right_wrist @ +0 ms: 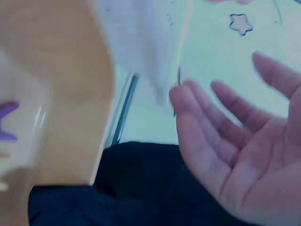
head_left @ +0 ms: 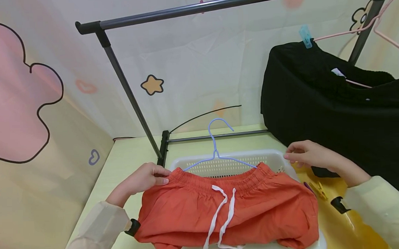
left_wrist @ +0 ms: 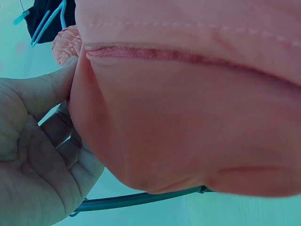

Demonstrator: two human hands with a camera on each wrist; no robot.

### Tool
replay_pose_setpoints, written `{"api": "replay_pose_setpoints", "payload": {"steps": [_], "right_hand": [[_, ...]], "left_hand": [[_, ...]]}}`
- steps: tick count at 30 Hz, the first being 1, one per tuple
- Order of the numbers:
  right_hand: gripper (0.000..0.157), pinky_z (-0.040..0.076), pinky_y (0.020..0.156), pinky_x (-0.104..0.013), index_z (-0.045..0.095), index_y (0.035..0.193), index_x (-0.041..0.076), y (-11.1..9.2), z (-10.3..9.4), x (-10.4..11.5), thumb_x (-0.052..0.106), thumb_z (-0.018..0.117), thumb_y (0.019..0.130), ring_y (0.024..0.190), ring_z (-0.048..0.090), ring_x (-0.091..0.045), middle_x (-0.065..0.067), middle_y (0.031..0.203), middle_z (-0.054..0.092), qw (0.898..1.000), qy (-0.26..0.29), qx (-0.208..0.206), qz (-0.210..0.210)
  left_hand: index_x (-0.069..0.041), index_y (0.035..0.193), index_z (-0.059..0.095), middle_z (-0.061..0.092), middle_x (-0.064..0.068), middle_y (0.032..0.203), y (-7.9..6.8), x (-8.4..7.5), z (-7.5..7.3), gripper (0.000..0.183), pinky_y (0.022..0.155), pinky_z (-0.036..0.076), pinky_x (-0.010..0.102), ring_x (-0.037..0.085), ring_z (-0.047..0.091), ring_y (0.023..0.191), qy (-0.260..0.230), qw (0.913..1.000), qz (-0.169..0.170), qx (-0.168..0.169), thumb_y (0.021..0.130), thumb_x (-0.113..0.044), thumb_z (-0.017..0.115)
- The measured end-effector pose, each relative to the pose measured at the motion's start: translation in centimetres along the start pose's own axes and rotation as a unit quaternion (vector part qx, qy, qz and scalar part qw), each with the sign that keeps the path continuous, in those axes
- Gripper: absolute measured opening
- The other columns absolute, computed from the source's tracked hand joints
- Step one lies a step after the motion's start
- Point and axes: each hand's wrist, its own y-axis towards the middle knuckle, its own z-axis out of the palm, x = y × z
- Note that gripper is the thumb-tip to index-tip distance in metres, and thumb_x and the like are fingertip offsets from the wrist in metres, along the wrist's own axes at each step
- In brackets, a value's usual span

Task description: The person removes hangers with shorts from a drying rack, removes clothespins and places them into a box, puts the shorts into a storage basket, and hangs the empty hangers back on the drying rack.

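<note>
Orange-red drawstring shorts (head_left: 255, 207) lie across the white basket (head_left: 317, 245), with white cords hanging from the waistband. A blue-purple hanger (head_left: 215, 146) reaches into the waist, its hook standing up toward the rack. My left hand (head_left: 148, 179) pinches the left end of the waistband between thumb and fingers; in the left wrist view the thumb presses the orange cloth (left_wrist: 164, 117). My right hand (head_left: 307, 157) holds nothing and hovers by the basket's far right corner, near the black garment. In the right wrist view its fingers (right_wrist: 202, 127) are loosely bent.
A dark metal rack (head_left: 182, 13) spans overhead, its left post slanting down behind the basket. Black clothing (head_left: 317, 94) hangs at the right from a pink hanger (head_left: 345, 34) with a blue clip (head_left: 305, 36). A yellow tub (head_left: 341, 225) holding clothespins (head_left: 318, 190) stands right of the basket.
</note>
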Motion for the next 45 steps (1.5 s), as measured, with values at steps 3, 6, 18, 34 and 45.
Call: {"api": "replay_pose_setpoints", "payload": {"steps": [3,6,18,34,45], "right_hand": [[0.040,0.048,0.069,-0.031,0.048,0.112,-0.002,0.0,0.2,1.0,0.031,0.051,0.088,0.078,0.054,-0.019,-0.014,0.097,0.056,0.999,0.031,0.036,-0.028],[0.042,0.049,0.072,-0.033,0.045,0.116,-0.002,0.1,0.5,1.6,0.029,0.051,0.088,0.081,0.056,-0.020,-0.017,0.102,0.057,0.995,0.060,0.069,-0.048],[0.047,0.050,0.076,-0.036,0.037,0.124,0.000,1.4,1.3,3.0,0.029,0.048,0.089,0.092,0.056,-0.023,-0.013,0.108,0.056,0.978,0.125,0.157,-0.046],[0.046,0.050,0.075,-0.028,0.039,0.121,0.000,2.1,2.6,3.0,0.012,0.059,0.081,0.089,0.055,-0.020,-0.011,0.103,0.056,0.957,0.168,0.226,-0.065],[0.037,0.051,0.073,-0.026,0.042,0.118,-0.003,2.3,2.7,2.8,0.005,0.055,0.084,0.087,0.057,-0.015,-0.006,0.103,0.060,0.941,0.184,0.248,-0.136]], "left_hand": [[-0.002,0.105,0.065,0.066,0.011,0.099,0.0,-0.1,0.0,0.023,0.072,0.048,0.025,0.017,0.060,0.086,0.000,1.0000,0.001,-0.001,0.083,-0.006,0.058],[-0.001,0.105,0.064,0.065,0.012,0.099,0.0,-0.1,-0.1,0.024,0.072,0.048,0.025,0.018,0.060,0.087,0.001,1.0000,0.004,-0.003,0.083,-0.006,0.058],[-0.001,0.104,0.065,0.066,0.012,0.099,-0.1,0.0,-0.1,0.023,0.072,0.048,0.025,0.017,0.060,0.086,0.004,0.9999,0.009,-0.007,0.083,-0.006,0.058],[-0.004,0.103,0.066,0.066,0.010,0.098,0.0,0.2,0.2,0.022,0.072,0.048,0.026,0.016,0.059,0.086,0.002,0.9999,-0.001,-0.011,0.082,-0.006,0.059],[-0.007,0.114,0.055,0.060,0.006,0.093,0.4,0.3,0.3,0.029,0.076,0.045,0.029,0.016,0.055,0.086,-0.035,0.9988,0.002,0.035,0.086,-0.012,0.055]]}}
